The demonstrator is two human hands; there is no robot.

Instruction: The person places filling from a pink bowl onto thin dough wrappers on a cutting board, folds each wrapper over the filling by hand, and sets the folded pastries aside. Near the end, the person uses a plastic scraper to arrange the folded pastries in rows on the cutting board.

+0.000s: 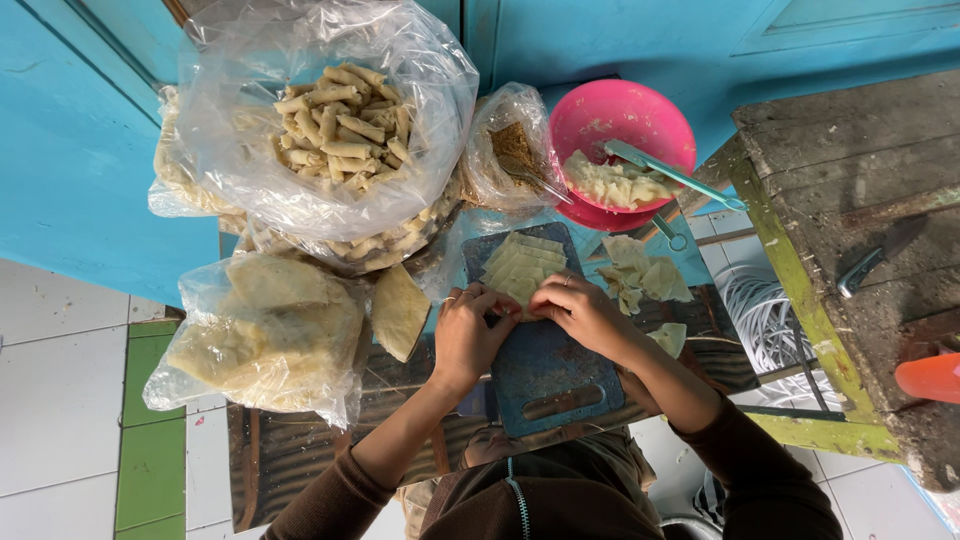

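**Both hands pinched on a wrapper at the near edge of the stack**

Nearest: dark brown sleeves coming up from the bottom edge. Blue cutting board (545, 365) lies on a corrugated metal surface (300, 450), handle slot toward the person.

Left hand (468, 335) and right hand (585, 315) sit side by side on the board, fingertips curled in and meeting, pinching a pale dough wrapper (522, 297) between them. Can't tell if anything is inside it; fingers cover it. A ring shows on each hand.

Just beyond the fingers: fanned stack of square wrappers (520, 260) on the far half of the board, touching the pinched one.

Right of the board: loose wrapper scraps (640, 275) on the surface. Left of it: single wrapper (398, 310) leaning against a plastic bag of flat sheets (265, 335).

Farther out: large clear bag of finished rolls (340, 125), open at top. Small bag with brown filling (510, 150) and a spoon in it. Pink bowl (625, 150) holding pale filling, a teal-handled utensil (670, 172) resting across it.

Far right: weathered wooden bench (860, 200), well apart from the hands. Blue wall (80, 150) behind everything.
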